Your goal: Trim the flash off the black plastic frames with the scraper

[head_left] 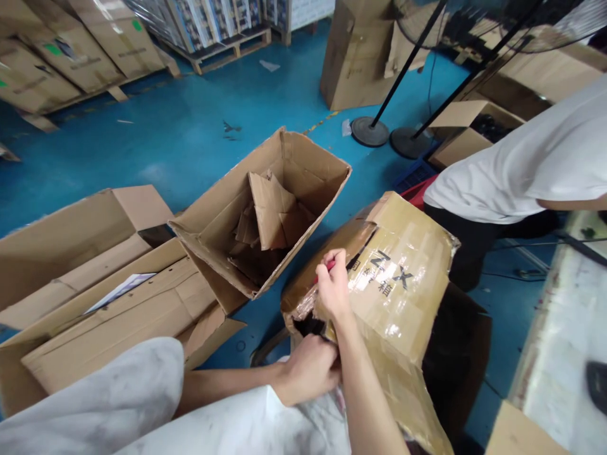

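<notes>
A large taped cardboard box (403,284) with black printed marks stands tilted in front of me, a dark gap open along its near left edge. My right hand (333,284) is closed around a small red tool (331,265) at that edge, above the gap. Lower down, my left hand (310,370) is closed at the box's near corner, beside the dark opening. What its fingers grip is hidden behind the hand and my right forearm.
An open box (308,151) holding cardboard scraps stands left of centre. More open boxes (118,316) lie at the left. At the right are a person in a white shirt (512,158), black stands (370,131) and a white-topped table (564,328).
</notes>
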Action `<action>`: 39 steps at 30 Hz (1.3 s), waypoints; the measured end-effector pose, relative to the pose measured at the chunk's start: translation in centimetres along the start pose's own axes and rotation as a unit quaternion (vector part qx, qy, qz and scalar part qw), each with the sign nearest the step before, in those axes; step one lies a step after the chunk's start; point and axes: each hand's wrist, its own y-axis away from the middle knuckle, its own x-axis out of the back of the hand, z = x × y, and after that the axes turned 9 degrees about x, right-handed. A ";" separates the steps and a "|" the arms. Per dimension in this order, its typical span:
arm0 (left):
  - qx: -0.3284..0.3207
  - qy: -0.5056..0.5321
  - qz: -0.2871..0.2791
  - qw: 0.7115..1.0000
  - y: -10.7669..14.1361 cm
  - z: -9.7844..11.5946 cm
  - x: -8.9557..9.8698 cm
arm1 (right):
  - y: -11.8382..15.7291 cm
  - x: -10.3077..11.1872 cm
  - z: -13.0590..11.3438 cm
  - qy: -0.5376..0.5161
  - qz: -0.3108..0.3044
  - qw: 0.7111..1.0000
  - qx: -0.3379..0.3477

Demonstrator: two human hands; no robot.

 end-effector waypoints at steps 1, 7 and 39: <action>-0.011 0.018 0.015 1.000 -0.1 0.6 0.2 | -0.6 0.6 -1.1 -0.001 -0.004 1.000 0.006; -0.012 0.054 0.082 0.995 0.0 0.0 0.4 | -1.3 4.4 -3.8 -0.018 -0.024 0.999 0.014; -0.013 -0.093 -0.014 0.995 0.3 2.6 0.6 | -1.7 10.7 0.4 0.020 0.229 0.973 0.027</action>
